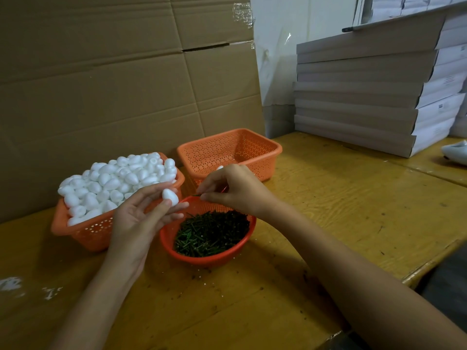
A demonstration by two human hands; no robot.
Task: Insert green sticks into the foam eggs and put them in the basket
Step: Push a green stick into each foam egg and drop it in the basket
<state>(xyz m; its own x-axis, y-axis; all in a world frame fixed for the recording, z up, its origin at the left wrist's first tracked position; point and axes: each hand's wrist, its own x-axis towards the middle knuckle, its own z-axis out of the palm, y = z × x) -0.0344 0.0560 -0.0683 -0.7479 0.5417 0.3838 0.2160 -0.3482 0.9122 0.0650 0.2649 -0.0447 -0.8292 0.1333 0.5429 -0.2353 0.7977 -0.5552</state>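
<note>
White foam egg (pixel 169 197), one piece: it is sitting at the fingertips of the left hand (pixel 141 215), which is holding it between thumb and curled fingers, palm turned upward, above the gap between the two nearer baskets. The right hand (pixel 235 190) is hovering just beside it, fingers bunched and pinching a short green stick (pixel 197 195) whose tip is pointing toward the egg; whether stick and egg are touching cannot be told. Directly below both hands a round red plastic basket (pixel 177 253) is holding a loose pile of green sticks (pixel 212 233). To the left, an orange rectangular plastic basket (pixel 88 231) is carrying a heap of plain foam eggs (pixel 113 180) rising above its rim. Behind the right hand, a second orange perforated basket (pixel 227 152) is standing nearly bare, with one white egg (pixel 219 168) partly showing above the knuckles. All three baskets are resting on a yellow wooden table (pixel 328 198). Brown cardboard sheets (pixel 101 84) are leaning behind them, and a stack of flat grey boxes (pixel 358 97) is standing at the far right. White foam crumbs (pixel 10 284) are lying at the table's left edge.
</note>
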